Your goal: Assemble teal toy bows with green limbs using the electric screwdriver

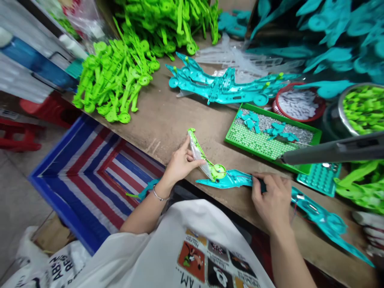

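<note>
My left hand [181, 161] is closed on a narrow lime-green plastic part [197, 145] with a translucent plastic piece [201, 162] along its side. The green part's round end [219, 171] sits over the left stretch of a long teal plastic shell [229, 181] lying along the table's near edge. Thin wires run out from that round end. My right hand [271, 196] grips the middle of the teal shell, fingers bent over its upper edge. Further right, more teal plastic [325, 220] with wires and small metal bits stretches out; my hand hides where the teal pieces meet.
Lime-green parts [115, 76] are heaped back left. Teal shells [219, 88] lie at the back. A green tray [252, 143] of screws and teal bits stands right, below a red basket [277, 105]. A dark grey tool [333, 150] juts in. Below left is a blue-rimmed striped bin [45, 164].
</note>
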Demonstrator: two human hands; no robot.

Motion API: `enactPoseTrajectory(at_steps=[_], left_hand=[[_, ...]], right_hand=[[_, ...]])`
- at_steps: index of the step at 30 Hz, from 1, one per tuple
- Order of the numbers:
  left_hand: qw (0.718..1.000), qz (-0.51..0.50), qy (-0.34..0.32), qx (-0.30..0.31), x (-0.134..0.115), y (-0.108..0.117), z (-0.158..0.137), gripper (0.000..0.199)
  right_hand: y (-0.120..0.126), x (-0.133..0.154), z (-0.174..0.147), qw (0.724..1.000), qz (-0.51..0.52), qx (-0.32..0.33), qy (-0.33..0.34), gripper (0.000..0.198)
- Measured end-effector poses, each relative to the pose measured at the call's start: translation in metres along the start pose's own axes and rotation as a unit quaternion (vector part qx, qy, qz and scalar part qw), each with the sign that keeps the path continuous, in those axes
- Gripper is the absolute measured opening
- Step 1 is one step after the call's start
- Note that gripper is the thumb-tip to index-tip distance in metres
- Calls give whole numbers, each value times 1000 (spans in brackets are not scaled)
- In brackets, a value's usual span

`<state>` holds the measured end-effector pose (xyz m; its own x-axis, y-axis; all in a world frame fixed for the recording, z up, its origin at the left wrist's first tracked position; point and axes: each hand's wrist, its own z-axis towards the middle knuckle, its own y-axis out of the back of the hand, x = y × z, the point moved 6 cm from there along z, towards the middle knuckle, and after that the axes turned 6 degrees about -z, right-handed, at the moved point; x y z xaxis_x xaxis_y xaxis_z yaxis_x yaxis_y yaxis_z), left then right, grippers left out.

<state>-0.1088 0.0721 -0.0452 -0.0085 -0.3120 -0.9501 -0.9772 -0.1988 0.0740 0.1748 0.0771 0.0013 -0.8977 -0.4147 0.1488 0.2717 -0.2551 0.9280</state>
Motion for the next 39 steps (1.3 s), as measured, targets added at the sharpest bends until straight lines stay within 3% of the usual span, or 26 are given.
enactPoseTrajectory(at_steps=[8,20,25,30,34,39], left_hand=[[998,64,13,9,-10,2,2,111],[991,128,-19,20,-15,3,6,110],[988,153,-25,20,-14,2,4,110],[982,185,-43,16,-20,2,1,108],[977,208,-45,26,-25,3,-1,106],[973,223,-43,46,-25,3,1,107]], right_hand=[[-1,0,0,1000,6,-7,7,9],[2,-4,1,997,19,62,-41,15],[20,27,19,995,92,30,-17,22],[-9,73,37,967,215,131,48,25],[-30,76,40,953,231,189,41,33],[-31,70,41,945,243,217,26,35]])
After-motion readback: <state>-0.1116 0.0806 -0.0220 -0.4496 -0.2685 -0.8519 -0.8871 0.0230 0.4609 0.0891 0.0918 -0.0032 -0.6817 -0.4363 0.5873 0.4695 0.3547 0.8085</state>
